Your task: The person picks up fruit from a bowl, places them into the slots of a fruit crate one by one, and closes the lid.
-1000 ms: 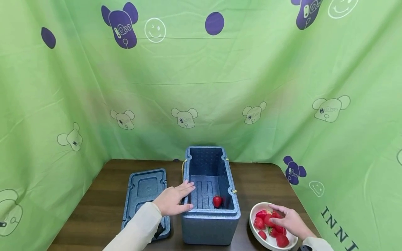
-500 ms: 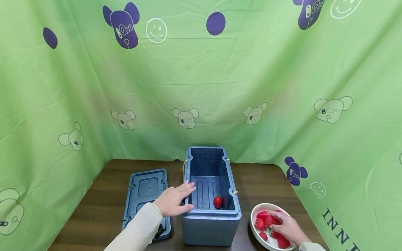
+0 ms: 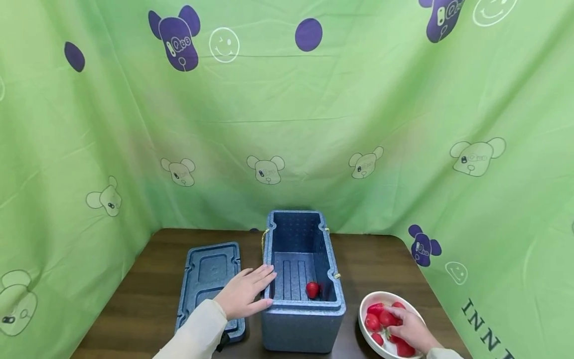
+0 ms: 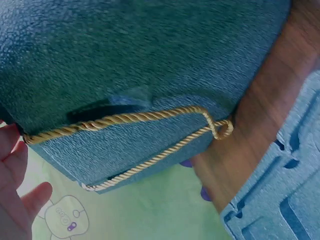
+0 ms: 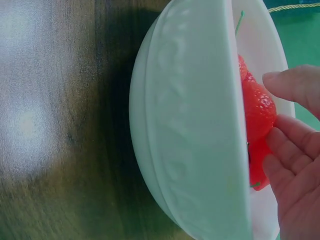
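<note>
A blue foam box point(image 3: 302, 329) stands uncovered mid-table, one red strawberry point(image 3: 312, 289) on its floor near the front right. My left hand point(image 3: 244, 293) rests on the box's left rim, fingers straight and lightly spread. To the right, a white bowl point(image 3: 364, 335) holds several red strawberries point(image 3: 372, 322). My right hand point(image 3: 412, 330) reaches into this bowl from the right. In the right wrist view, its fingers touch a strawberry point(image 5: 259, 112) while the thumb stays spread beside it; no firm pinch shows. My palm hides part of the bowl's contents.
The box's blue lid point(image 3: 211, 267) lies on the wooden table point(image 3: 130, 304), left of the box and partly under my left forearm. A yellow rope handle point(image 4: 150, 116) hangs along the box's side. A green printed curtain point(image 3: 287, 99) closes in the back and sides.
My right hand has moved down and left, deeper into the bowl among the strawberries. The left hand has slid slightly back and outward along the box's rim.
</note>
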`<state>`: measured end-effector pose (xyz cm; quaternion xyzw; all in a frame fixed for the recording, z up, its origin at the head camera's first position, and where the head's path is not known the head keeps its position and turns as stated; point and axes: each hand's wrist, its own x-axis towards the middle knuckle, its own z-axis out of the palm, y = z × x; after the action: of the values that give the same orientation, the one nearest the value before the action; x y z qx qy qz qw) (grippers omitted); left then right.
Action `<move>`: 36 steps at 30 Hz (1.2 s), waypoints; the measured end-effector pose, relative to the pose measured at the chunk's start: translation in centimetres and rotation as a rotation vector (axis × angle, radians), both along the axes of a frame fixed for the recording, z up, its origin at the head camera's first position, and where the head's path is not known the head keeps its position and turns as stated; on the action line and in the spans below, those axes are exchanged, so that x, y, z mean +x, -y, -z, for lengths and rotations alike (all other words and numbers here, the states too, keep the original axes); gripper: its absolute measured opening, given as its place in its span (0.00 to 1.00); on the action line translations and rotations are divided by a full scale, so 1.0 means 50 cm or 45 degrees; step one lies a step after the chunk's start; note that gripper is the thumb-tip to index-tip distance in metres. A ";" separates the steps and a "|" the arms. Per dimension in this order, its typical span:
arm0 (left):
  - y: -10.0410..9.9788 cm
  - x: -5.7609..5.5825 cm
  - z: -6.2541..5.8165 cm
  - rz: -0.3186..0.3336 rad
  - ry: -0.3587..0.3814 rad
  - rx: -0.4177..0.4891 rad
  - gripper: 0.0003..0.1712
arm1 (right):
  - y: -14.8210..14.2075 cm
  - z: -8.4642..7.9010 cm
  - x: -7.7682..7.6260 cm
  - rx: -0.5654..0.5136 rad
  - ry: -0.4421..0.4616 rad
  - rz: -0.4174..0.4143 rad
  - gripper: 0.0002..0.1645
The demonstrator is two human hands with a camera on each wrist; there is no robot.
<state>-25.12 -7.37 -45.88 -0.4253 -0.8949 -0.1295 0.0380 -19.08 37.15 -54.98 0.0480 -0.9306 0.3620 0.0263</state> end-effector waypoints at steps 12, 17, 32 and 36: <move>0.006 -0.005 0.002 0.092 -0.171 -0.016 0.34 | 0.013 0.003 -0.008 0.080 -0.014 0.016 0.30; 0.006 -0.008 -0.004 0.112 -0.136 -0.033 0.35 | 0.012 0.004 -0.013 0.063 -0.014 -0.027 0.30; 0.003 -0.014 0.000 0.149 -0.063 -0.008 0.35 | 0.011 0.030 -0.015 0.119 0.020 0.023 0.26; 0.006 -0.011 0.001 0.139 -0.034 0.009 0.35 | 0.014 0.029 -0.017 0.103 0.035 0.042 0.25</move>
<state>-25.66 -7.66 -45.91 -0.4751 -0.8693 -0.1290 0.0444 -19.93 36.44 -56.45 0.0288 -0.9454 0.3241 0.0175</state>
